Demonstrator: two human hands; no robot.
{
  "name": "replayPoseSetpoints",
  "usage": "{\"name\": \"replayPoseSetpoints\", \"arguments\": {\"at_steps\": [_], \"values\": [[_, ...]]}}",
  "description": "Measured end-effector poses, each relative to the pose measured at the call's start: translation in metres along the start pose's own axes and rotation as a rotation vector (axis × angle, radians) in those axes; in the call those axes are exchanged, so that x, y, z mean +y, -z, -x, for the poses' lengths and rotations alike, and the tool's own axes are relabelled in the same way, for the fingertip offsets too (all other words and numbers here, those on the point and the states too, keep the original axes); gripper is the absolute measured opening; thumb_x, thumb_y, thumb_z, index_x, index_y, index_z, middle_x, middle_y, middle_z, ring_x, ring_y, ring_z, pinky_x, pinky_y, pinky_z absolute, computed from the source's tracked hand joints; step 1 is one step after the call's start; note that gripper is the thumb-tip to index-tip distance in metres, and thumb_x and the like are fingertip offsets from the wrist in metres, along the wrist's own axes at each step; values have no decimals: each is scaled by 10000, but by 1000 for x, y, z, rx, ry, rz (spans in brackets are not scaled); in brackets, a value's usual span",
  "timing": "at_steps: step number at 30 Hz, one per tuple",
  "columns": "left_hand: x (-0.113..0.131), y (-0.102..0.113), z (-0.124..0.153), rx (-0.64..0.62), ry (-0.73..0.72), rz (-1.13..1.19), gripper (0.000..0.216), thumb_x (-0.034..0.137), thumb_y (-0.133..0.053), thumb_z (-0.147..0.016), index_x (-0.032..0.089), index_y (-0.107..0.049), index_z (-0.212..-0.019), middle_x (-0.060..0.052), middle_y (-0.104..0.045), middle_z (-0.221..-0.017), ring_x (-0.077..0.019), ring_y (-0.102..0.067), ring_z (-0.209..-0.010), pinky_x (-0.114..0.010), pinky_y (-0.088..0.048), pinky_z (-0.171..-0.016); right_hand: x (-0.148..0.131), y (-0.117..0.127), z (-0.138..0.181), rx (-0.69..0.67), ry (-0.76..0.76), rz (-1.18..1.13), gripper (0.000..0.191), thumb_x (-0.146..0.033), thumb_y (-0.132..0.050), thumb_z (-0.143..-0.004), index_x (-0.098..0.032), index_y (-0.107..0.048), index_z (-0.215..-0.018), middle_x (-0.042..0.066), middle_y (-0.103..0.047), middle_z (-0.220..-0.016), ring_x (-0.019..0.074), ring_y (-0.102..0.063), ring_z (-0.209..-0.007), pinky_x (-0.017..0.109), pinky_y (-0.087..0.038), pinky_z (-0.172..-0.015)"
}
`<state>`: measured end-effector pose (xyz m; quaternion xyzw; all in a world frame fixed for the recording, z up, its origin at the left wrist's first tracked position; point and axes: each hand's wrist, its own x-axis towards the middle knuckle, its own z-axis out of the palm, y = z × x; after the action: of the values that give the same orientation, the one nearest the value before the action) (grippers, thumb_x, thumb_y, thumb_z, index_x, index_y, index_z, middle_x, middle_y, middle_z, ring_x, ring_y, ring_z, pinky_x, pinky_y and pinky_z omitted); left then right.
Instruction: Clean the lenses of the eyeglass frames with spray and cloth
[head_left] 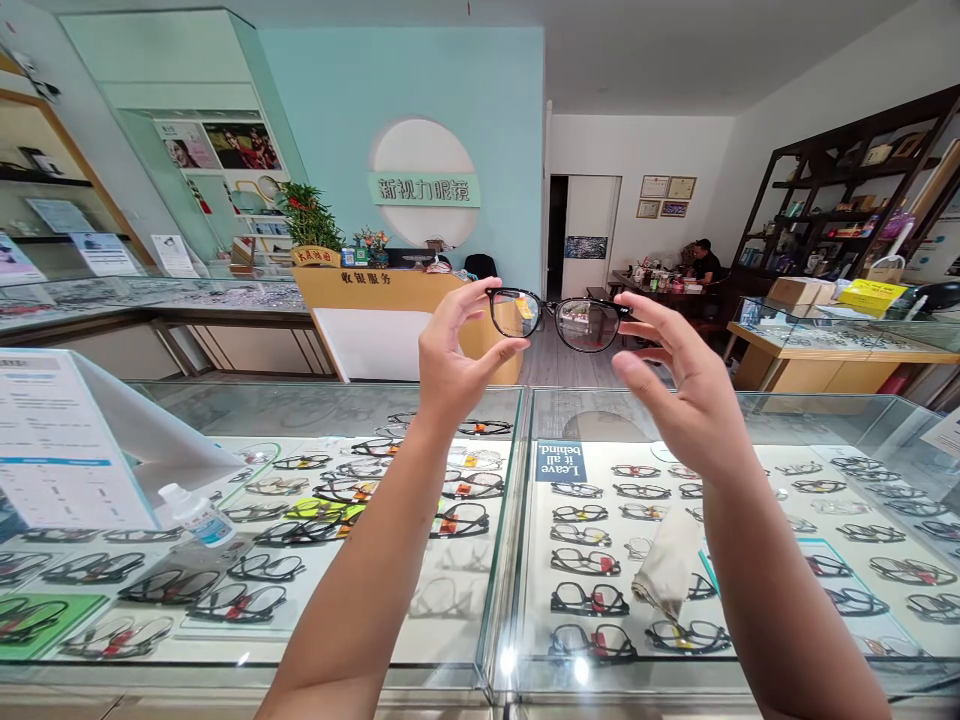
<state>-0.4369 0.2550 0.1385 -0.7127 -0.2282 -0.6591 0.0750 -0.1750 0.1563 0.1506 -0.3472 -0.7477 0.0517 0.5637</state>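
I hold a pair of black-framed glasses (556, 319) up at eye level, lenses facing away from me. My left hand (452, 357) pinches the left end of the frame between thumb and fingers. My right hand (680, 380) grips the right end, fingers curled round the hinge. Both arms reach out over a glass display counter (517, 440). A beige cleaning cloth (666, 566) lies on the counter glass below my right forearm.
Several spectacle frames lie in rows under the counter glass. A small spray bottle (196, 514) and a propped information sign (60, 440) stand at the left. Behind are a yellow reception desk (375, 300), more glass cases, dark shelves, and a seated person (703, 262) at a far table.
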Motion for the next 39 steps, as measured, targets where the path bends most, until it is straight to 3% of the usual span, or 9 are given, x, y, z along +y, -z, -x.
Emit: {"name": "replayPoseSetpoints", "arguments": {"at_steps": [4,9,15,22,30,39], "values": [[22,-5,3,95,-69,-154,753,775,-744,-869,243,-644,-1393,-138,-734,-1348,-296,-711,-1240,-448,-615,-981,17,-3,-9,119,-9,-124,400,-564,-526,-1088,-359,-680,-1395,62,-698,-1489,303,-690,-1329,537,-596,-1106],[40,-10,5,130,-153,-213,741,755,-787,-844,243,-652,-1362,-127,-745,-1313,-309,-703,-1240,-484,-611,-1011,34,-5,-15,133,22,-221,371,-566,-428,-1116,-354,-661,-1311,70,-716,-1464,301,-660,-1406,543,-594,-1106],[39,-11,5,131,-146,-200,734,762,-772,-853,243,-651,-1358,-123,-740,-1314,-306,-695,-1240,-496,-609,-1019,42,-1,-15,193,52,-215,283,-529,-506,-1091,-342,-691,-1196,62,-757,-1292,291,-713,-1264,518,-583,-1095],[32,-8,5,121,-146,-190,743,775,-771,-841,252,-660,-1357,-122,-732,-1314,-309,-683,-1251,-500,-600,-1041,46,3,-15,217,45,-147,284,-542,-562,-1066,-328,-720,-1168,65,-757,-1226,298,-712,-1213,501,-591,-1056],[29,-10,9,167,-229,-224,751,736,-784,-859,261,-631,-1420,-126,-711,-1343,-311,-672,-1266,-462,-594,-1028,38,1,-15,260,69,-263,238,-471,-646,-1050,-341,-784,-1194,49,-778,-1320,296,-661,-1379,496,-566,-1130],[40,-19,15,182,-203,-272,728,719,-786,-866,282,-640,-1430,-118,-711,-1300,-314,-670,-1247,-467,-567,-1058,47,-3,-16,284,-179,-327,305,-534,-687,-1014,-377,-804,-1248,19,-786,-1319,241,-747,-1146,431,-629,-988]]}}
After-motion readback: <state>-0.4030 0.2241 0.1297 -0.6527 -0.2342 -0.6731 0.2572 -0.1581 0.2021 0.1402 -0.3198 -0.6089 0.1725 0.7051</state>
